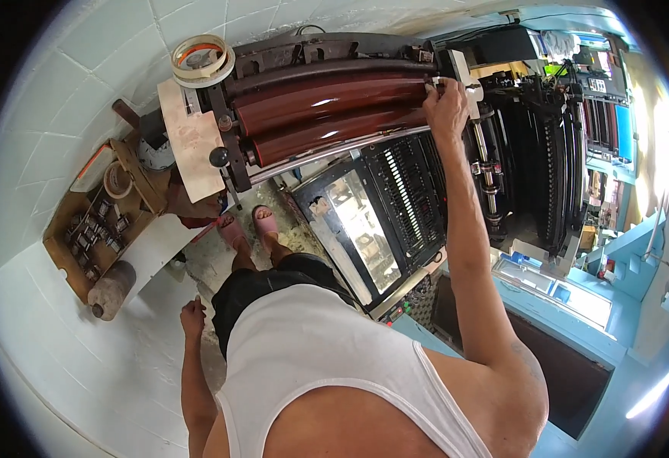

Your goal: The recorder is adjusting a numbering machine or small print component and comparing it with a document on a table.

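My right hand reaches far forward to the right end of a press's dark red inked rollers. Its fingers are bent together against the roller end, and a small pale bit shows by the fingertips. What they grip is mostly hidden. The two glossy rollers lie side by side, with a metal bar along their near side. Down at my left side hangs my left hand, its fingers curled, with nothing visible in it and apart from the machine.
Tape rolls rest at the press's left corner, above a black knob. A cardboard box of small metal parts and a grimy bottle stand at left. A glass-fronted panel and black machinery lie to the right.
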Demonstrator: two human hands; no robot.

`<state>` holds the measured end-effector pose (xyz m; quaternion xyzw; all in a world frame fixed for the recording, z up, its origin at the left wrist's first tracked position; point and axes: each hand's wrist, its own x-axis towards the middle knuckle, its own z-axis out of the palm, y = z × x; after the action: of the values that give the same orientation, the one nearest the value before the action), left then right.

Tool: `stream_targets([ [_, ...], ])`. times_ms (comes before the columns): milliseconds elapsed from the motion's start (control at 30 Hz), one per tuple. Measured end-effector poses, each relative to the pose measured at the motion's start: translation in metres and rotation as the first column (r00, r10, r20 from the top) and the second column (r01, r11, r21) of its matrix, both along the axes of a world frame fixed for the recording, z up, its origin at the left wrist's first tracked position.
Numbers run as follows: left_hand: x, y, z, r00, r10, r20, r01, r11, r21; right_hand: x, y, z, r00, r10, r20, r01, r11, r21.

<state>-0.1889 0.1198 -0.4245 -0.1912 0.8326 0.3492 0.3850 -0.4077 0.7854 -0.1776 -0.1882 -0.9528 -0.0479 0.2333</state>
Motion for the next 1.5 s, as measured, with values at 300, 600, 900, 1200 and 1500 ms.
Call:
stream_targets([
  [300,-0.014,0.003,0.001,0.997,0.011,-0.081,-0.011,1.000,0.002,0.006,-0.011,-0.009,0.996,0.024,-0.091,-0.028,0.999,-0.037],
  [600,-0.003,0.003,-0.005,0.996,0.021,-0.090,-0.021,1.000,0.000,0.032,0.011,0.002,0.921,-0.226,-0.318,-0.316,0.047,-0.948],
  [900,-0.002,-0.005,0.003,0.994,0.084,-0.069,-0.081,0.996,0.043,0.102,-0.099,0.032,0.802,-0.250,-0.542,-0.388,-0.909,-0.154],
  [1200,-0.004,0.003,0.009,0.994,0.085,-0.072,-0.083,0.996,0.034,0.102,-0.138,0.036,0.793,-0.227,-0.566,-0.313,-0.948,-0.058],
  [1500,0.006,0.005,0.011,0.991,0.136,-0.020,-0.135,0.991,0.019,0.060,-0.110,0.041,0.965,0.100,-0.244,-0.264,0.391,-0.882],
])
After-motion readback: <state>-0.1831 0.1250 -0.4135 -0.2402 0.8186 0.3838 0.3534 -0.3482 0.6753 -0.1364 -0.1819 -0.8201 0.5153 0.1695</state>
